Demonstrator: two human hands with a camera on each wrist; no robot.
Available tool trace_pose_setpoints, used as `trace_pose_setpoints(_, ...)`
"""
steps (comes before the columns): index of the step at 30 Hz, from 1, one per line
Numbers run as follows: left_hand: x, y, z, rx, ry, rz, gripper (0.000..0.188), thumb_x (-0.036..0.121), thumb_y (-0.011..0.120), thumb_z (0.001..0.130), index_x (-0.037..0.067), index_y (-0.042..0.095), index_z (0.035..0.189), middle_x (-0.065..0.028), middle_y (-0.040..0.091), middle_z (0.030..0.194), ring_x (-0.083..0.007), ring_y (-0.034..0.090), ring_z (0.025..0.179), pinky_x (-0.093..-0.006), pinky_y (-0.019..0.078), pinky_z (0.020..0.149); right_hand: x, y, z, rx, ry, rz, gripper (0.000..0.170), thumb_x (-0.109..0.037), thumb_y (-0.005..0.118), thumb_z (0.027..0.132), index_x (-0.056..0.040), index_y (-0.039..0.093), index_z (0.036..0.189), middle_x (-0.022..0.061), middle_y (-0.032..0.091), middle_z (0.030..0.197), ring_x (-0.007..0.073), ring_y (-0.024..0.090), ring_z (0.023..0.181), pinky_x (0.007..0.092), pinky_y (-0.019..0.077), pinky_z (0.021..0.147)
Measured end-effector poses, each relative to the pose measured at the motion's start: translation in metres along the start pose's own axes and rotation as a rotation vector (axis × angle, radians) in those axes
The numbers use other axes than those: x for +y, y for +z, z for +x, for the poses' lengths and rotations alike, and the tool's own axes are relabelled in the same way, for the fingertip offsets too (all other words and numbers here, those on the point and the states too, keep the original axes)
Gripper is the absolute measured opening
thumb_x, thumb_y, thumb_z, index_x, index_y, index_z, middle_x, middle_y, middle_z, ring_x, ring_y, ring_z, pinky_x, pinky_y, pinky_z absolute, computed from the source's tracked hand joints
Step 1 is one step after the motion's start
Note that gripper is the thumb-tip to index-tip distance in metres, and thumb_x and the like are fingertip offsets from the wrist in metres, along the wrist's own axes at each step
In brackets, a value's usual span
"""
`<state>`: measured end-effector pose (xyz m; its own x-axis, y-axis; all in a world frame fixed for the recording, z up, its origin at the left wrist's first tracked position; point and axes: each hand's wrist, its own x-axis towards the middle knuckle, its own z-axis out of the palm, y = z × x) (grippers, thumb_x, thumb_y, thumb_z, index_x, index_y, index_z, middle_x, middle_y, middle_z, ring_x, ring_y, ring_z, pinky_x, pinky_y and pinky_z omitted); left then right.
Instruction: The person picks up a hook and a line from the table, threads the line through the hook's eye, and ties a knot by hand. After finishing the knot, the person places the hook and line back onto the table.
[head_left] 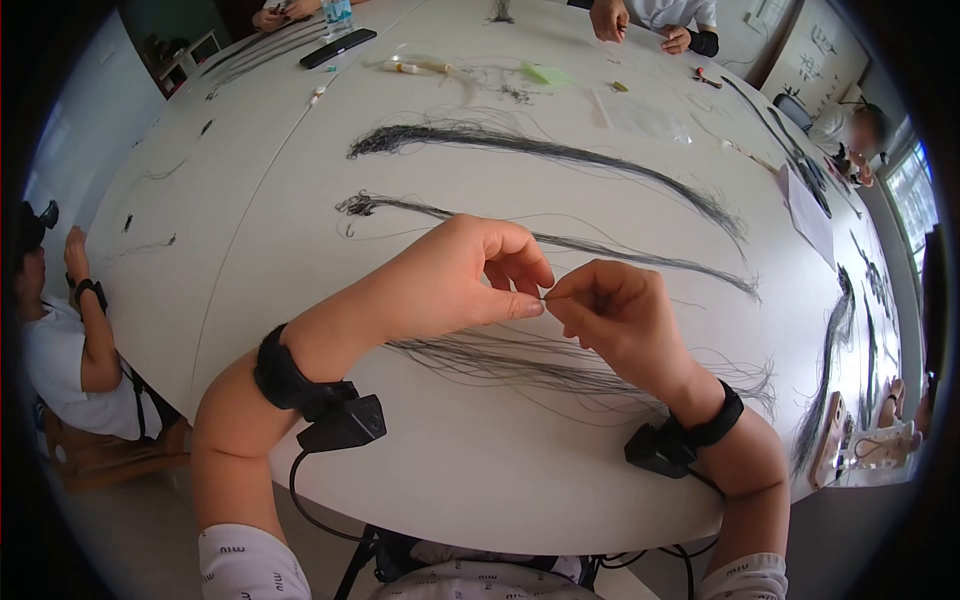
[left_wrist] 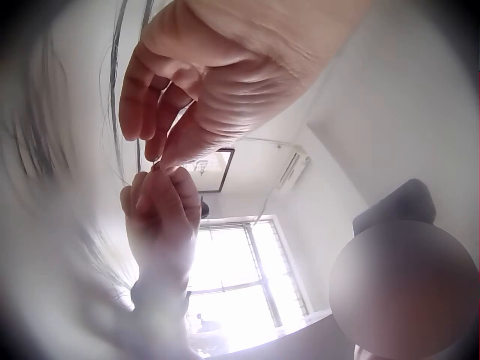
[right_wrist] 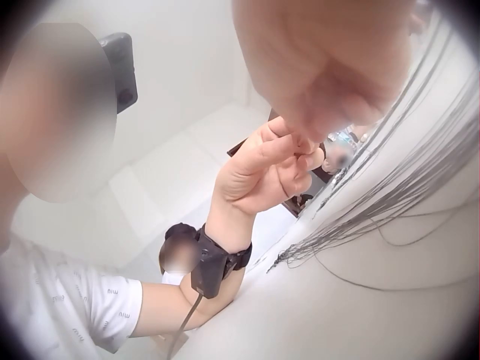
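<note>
My left hand (head_left: 455,275) and my right hand (head_left: 622,312) meet fingertip to fingertip above the table. Between them is a tiny piece of thin dark strand, pinched by thumb and forefinger on each side; most of it is hidden by the fingertips. Below the hands lies a loose spread of long dark strands (head_left: 540,372), partly covered by the right hand. Just beyond them runs a thin bundle of strands (head_left: 600,248), its curled end to the left. A thicker bundle (head_left: 430,133) lies farther back. The left wrist view shows the right fingertips right at the left thumb.
Across the white table (head_left: 420,480) are a black case (head_left: 338,48), a water bottle (head_left: 338,16), a green slip (head_left: 545,73) and a paper sheet (head_left: 806,215). More dark strands (head_left: 835,330) and a phone (head_left: 828,440) lie at the right edge. Other people sit around it.
</note>
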<state>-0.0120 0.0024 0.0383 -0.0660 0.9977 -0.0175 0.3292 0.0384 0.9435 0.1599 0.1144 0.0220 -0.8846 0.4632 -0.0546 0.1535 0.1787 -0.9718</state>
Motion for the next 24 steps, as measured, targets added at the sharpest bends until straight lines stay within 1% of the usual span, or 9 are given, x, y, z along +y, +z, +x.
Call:
trace_pose_setpoints(2, -0.001, 0.002, -0.001, 0.012, 0.019, 0.037, 0.017, 0.009, 0.067, 0.079, 0.002, 0.062, 0.094, -0.0041, 0.064, 0.085, -0.0105, 0.059, 0.077, -0.0235, 0.0499, 0.061, 0.001, 0.002, -0.001, 0.015, -0.059, -0.019, 0.009, -0.006, 0.062, 0.084, 0.0024, 0.064, 0.087, 0.0024, 0.060, 0.068, 0.0069, 0.055, 0.062, 0.0217, 0.0450, 0.056)
trace_pose_setpoints(10, 0.005, 0.002, -0.004, 0.066, 0.027, 0.169, 0.014, 0.006, 0.066, 0.079, 0.001, 0.062, 0.091, -0.0056, 0.063, 0.081, -0.0089, 0.057, 0.073, -0.0249, 0.0491, 0.061, 0.002, 0.003, 0.000, -0.002, -0.045, -0.013, 0.008, -0.005, 0.063, 0.083, 0.0028, 0.064, 0.084, 0.0024, 0.059, 0.067, 0.0076, 0.055, 0.060, 0.0223, 0.0446, 0.055)
trace_pose_setpoints(12, -0.003, 0.005, -0.003, 0.082, 0.145, 0.271, 0.010, 0.004, 0.065, 0.079, 0.001, 0.062, 0.089, -0.0060, 0.062, 0.078, -0.0092, 0.056, 0.069, -0.0251, 0.0482, 0.059, 0.003, 0.002, 0.000, -0.003, -0.053, -0.014, 0.008, -0.005, 0.063, 0.083, 0.0030, 0.063, 0.084, 0.0025, 0.059, 0.067, 0.0079, 0.055, 0.059, 0.0226, 0.0445, 0.055)
trace_pose_setpoints(13, -0.003, 0.005, -0.004, 0.082, 0.145, 0.270, 0.010, 0.004, 0.065, 0.079, 0.001, 0.062, 0.089, -0.0060, 0.062, 0.078, -0.0092, 0.056, 0.069, -0.0251, 0.0482, 0.059, 0.003, 0.001, 0.001, -0.014, -0.068, -0.060, 0.007, -0.003, 0.062, 0.083, 0.0035, 0.063, 0.084, 0.0033, 0.060, 0.070, 0.0074, 0.056, 0.062, 0.0212, 0.0464, 0.056)
trace_pose_setpoints(15, 0.002, 0.006, -0.005, 0.050, 0.044, 0.257, 0.009, 0.004, 0.064, 0.079, 0.000, 0.062, 0.087, -0.0056, 0.062, 0.076, -0.0100, 0.055, 0.067, -0.0250, 0.0473, 0.057, 0.004, 0.000, 0.001, -0.025, -0.082, -0.105, 0.005, -0.001, 0.062, 0.083, 0.0040, 0.062, 0.084, 0.0040, 0.062, 0.073, 0.0069, 0.057, 0.064, 0.0198, 0.0483, 0.057)
trace_pose_setpoints(19, 0.001, 0.005, -0.006, 0.021, 0.035, 0.218, 0.010, 0.006, 0.063, 0.079, 0.000, 0.062, 0.086, -0.0056, 0.061, 0.076, -0.0102, 0.055, 0.066, -0.0252, 0.0470, 0.056, 0.003, -0.001, 0.000, -0.036, -0.121, -0.120, 0.005, -0.002, 0.061, 0.083, 0.0031, 0.060, 0.084, 0.0033, 0.061, 0.073, 0.0065, 0.056, 0.065, 0.0200, 0.0473, 0.057)
trace_pose_setpoints(21, 0.004, 0.003, -0.005, -0.025, -0.060, 0.166, 0.012, 0.009, 0.063, 0.079, 0.001, 0.062, 0.086, -0.0044, 0.061, 0.075, -0.0106, 0.055, 0.066, -0.0251, 0.0467, 0.054, 0.001, -0.001, 0.000, -0.045, -0.113, -0.101, 0.005, -0.002, 0.061, 0.083, 0.0029, 0.060, 0.084, 0.0029, 0.060, 0.073, 0.0062, 0.056, 0.065, 0.0199, 0.0469, 0.056)
trace_pose_setpoints(22, 0.004, 0.003, -0.004, -0.025, -0.060, 0.165, 0.012, 0.009, 0.063, 0.079, 0.001, 0.062, 0.086, -0.0044, 0.061, 0.075, -0.0106, 0.055, 0.066, -0.0251, 0.0467, 0.054, 0.001, -0.001, -0.001, -0.057, -0.098, -0.075, 0.005, -0.002, 0.060, 0.083, 0.0025, 0.060, 0.084, 0.0026, 0.060, 0.073, 0.0062, 0.056, 0.064, 0.0199, 0.0465, 0.056)
trace_pose_setpoints(24, 0.005, 0.002, -0.003, -0.097, -0.228, 0.007, 0.013, 0.012, 0.061, 0.079, 0.001, 0.061, 0.085, -0.0033, 0.060, 0.075, -0.0108, 0.054, 0.064, -0.0249, 0.0457, 0.052, 0.001, -0.001, -0.001, -0.068, -0.082, -0.048, 0.005, -0.002, 0.059, 0.084, 0.0021, 0.059, 0.085, 0.0023, 0.060, 0.073, 0.0061, 0.055, 0.064, 0.0198, 0.0461, 0.056)
